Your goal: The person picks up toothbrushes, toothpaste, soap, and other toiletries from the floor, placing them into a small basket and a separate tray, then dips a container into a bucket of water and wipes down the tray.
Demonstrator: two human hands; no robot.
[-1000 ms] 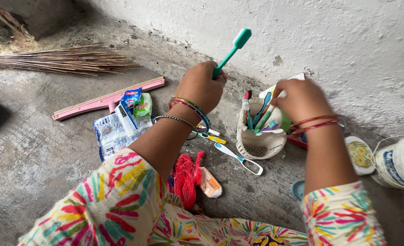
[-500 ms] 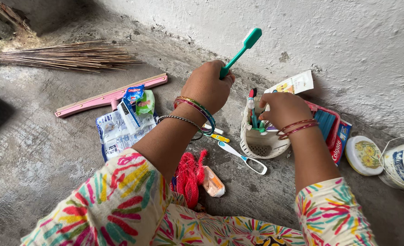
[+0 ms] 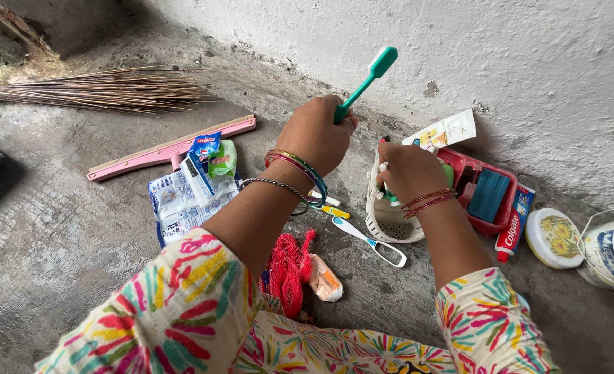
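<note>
My left hand [image 3: 315,133] is closed around the handle of a teal toothbrush [image 3: 369,77], which points up and to the right with its head toward the wall. My right hand [image 3: 409,170] reaches into a small white basket-style cup [image 3: 385,220] and grips the brushes standing inside; what exactly the fingers hold is hidden. A white and blue toothbrush [image 3: 369,242] lies on the concrete floor in front of the cup. Another small brush with yellow on it [image 3: 329,208] lies under my left wrist.
A red tray [image 3: 474,190] holding a blue block stands right of the cup, with a toothpaste tube [image 3: 513,224], a round lidded tin [image 3: 554,237] and a white tub [image 3: 613,250] beyond. Sachets [image 3: 189,191], a pink squeegee [image 3: 165,148], a red net [image 3: 287,269] and a broom [image 3: 99,88] lie left.
My right hand has come down from above the cup and gone into it. My left hand keeps the teal toothbrush raised, shifted slightly right. The view moved left, showing the red tray.
</note>
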